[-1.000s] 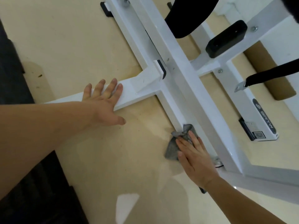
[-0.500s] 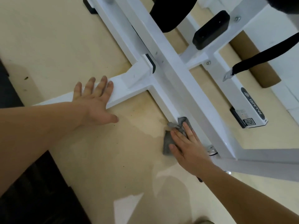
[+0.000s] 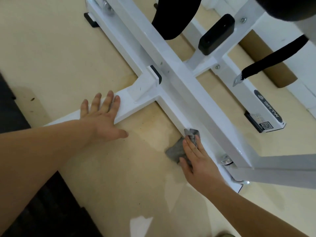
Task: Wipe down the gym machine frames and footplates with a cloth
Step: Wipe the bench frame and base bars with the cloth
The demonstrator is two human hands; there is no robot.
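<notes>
along the floor's [image 3: 51,48] left edge we see a dark mat [image 3: 42,211]. our left hand [image 3: 100,120] lies flat, fingers straight, on the white frame's [image 3: 181,79] side bar. our right hand [image 3: 198,161], fingers straight, presses a crumpled grey cloth [image 3: 176,151] against the main beam's lower edge. farther right sit a black pad [image 3: 216,34] and a strap [image 3: 270,60].

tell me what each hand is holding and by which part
Nothing is gripped. The right hand presses the grey cloth flat against the white frame rail, straight fingers on its middle; the left hand rests flat on the cross bar.
</notes>
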